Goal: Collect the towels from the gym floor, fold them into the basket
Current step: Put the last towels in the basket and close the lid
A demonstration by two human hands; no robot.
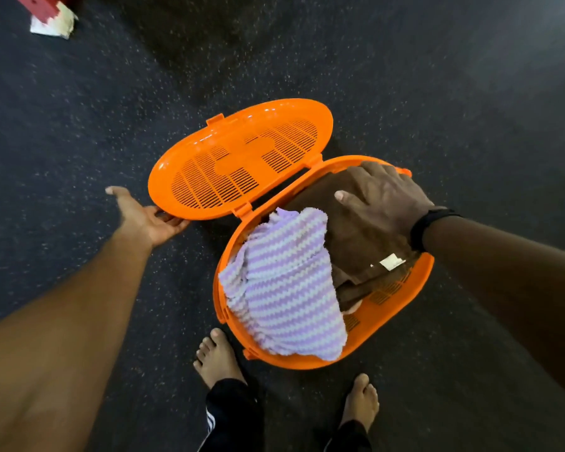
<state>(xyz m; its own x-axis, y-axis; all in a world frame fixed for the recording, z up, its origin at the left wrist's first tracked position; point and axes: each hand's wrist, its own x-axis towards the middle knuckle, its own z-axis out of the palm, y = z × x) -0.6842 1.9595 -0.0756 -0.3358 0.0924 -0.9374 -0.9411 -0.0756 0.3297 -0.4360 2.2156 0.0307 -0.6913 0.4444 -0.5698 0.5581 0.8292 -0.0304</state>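
An orange plastic basket [395, 318] stands on the dark floor in front of my bare feet, its slotted lid [242, 161] swung open to the left. Inside lie a purple-and-white striped towel [284, 288] on the near left and a brown towel [349, 243] on the right. My right hand [382, 197], with a black band on its wrist, presses flat on the brown towel at the basket's far end. My left hand [150, 216] is palm up at the lid's left edge, its fingertips curled under the rim.
Dark speckled rubber gym flooring [437, 76] surrounds the basket. At the top left corner a red object stands beside a white crumpled cloth [54, 22]. My bare feet [216, 357] stand just below the basket.
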